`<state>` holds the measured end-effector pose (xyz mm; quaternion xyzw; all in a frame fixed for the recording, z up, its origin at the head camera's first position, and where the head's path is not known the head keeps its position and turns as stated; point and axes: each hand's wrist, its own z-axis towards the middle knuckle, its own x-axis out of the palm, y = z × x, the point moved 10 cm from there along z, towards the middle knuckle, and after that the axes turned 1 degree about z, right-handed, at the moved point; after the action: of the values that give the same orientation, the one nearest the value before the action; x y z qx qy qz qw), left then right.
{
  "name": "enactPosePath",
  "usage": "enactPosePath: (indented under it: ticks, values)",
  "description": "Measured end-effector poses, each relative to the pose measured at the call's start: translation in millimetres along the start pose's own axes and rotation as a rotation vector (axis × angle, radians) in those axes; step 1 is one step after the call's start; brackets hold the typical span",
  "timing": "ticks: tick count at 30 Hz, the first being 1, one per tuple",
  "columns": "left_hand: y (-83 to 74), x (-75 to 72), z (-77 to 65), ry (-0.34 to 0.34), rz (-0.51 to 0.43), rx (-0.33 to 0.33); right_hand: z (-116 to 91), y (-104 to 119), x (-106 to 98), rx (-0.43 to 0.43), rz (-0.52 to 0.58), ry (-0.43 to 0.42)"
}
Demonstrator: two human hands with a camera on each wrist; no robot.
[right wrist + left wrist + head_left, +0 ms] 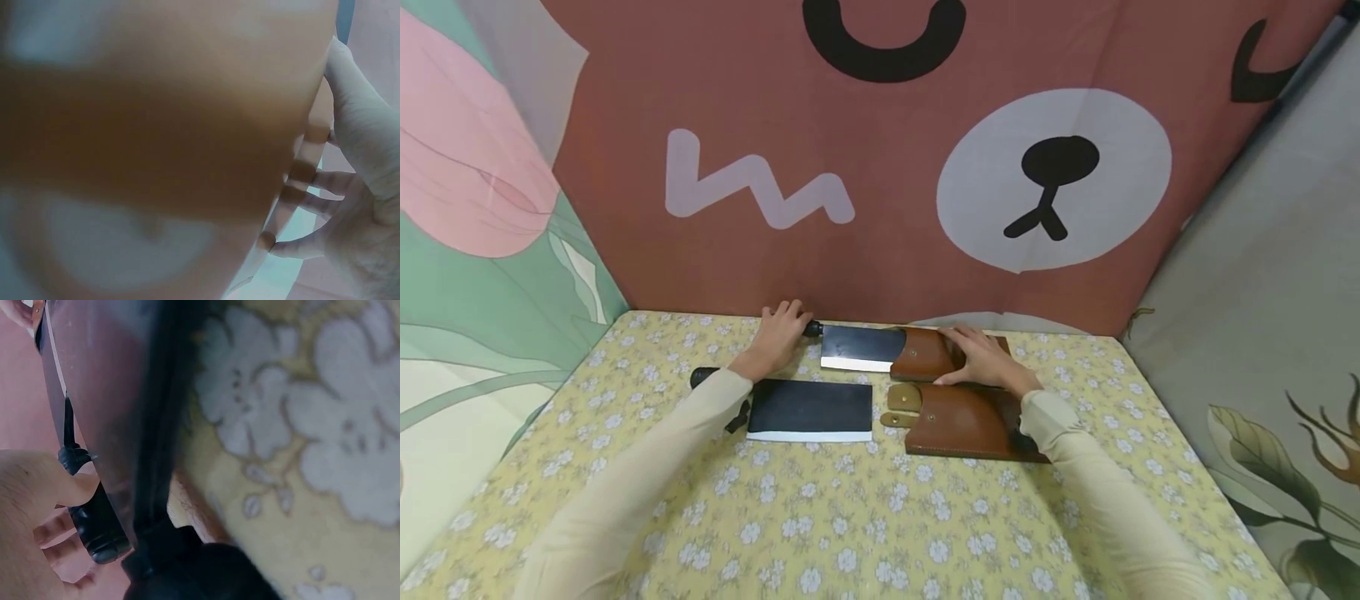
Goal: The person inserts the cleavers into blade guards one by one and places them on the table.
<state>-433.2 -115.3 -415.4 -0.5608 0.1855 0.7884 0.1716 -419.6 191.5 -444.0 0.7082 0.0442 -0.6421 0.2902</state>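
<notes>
Along the table's back edge lies a cleaver [861, 343], its dark blade partly inside a brown leather sheath [916, 353]. My left hand [778, 335] holds its black handle [99, 526], thumb on one side and fingers on the other in the left wrist view. Over the sheath, my right hand [988, 360] grips with the thumb at the near edge and the fingers across the far part. Under my left forearm lies a second, larger cleaver [811, 408] with a bare blade. A second brown sheath [958, 421] with snap straps sits below my right hand, partly covered by the forearm.
A yellow flowered cloth [850, 517] covers the table. Right behind its back edge hangs a brown curtain [760, 267] with a bear face. Patterned curtains stand at the left and right sides. The right wrist view is largely blocked by a blurred brown surface.
</notes>
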Motion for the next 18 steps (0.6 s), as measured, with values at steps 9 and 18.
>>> enactPosePath:
  ticks: [9, 18]
  values:
    - [-1.8, 5.2, 1.8, 0.047, -0.041, -0.025, -1.7, 3.0, -0.8, -0.002, 0.009, 0.018]
    - [-4.9, 6.2, 5.5, 0.061, -0.022, -0.007, 4.0, 4.6, 0.3, 0.003, 0.002, 0.008]
